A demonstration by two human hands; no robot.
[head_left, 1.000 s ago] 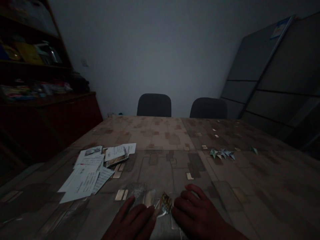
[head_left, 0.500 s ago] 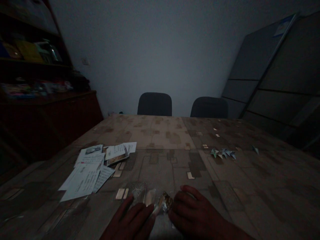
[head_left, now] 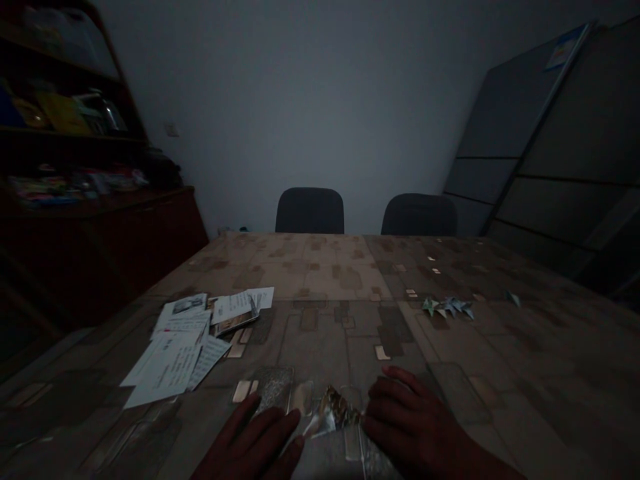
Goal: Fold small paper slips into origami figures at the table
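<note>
A small folded piece of paper, brown-patterned with a white part, lies between my hands at the near side of the table. At its left, the thumb and fingertips of my left hand are closed by the white point. My right hand has its fingers curled and pressed together at the paper's right end. Dim light and the fingers themselves hide the exact grip points. Both hands rest low, close to the tablecloth.
Printed paper sheets overlap at the left, beside a small stack with a booklet. Several small folded paper pieces stand at the right, one piece farther off. Two chairs are behind the table; a cabinet stands left.
My hands have moved apart, the right one to the right. The folded paper between them is spread wider, showing more of its patterned and white sides. The view has shifted slightly.
</note>
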